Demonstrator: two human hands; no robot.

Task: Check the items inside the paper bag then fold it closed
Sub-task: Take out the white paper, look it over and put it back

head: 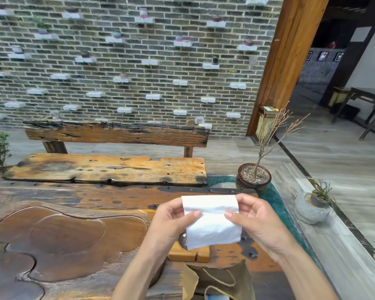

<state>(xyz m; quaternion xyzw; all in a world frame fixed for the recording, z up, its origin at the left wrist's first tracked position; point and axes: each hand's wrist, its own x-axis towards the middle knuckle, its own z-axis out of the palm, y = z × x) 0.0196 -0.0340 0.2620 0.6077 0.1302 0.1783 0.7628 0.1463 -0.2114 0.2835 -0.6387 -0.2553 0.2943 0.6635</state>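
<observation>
Brown paper bag (221, 282) sits open at the frame's bottom edge, below your wrists, its cord handles slack. You look to be mid-check: your left hand (171, 221) and right hand (256, 221) each pinch a side of a white folded tissue (212, 221), held up over the carved wooden table (74, 234). Next, probably lower it back through the bag's mouth before creasing the top shut.

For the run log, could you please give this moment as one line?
both hands hold white packet above table | paper bag open below
</observation>
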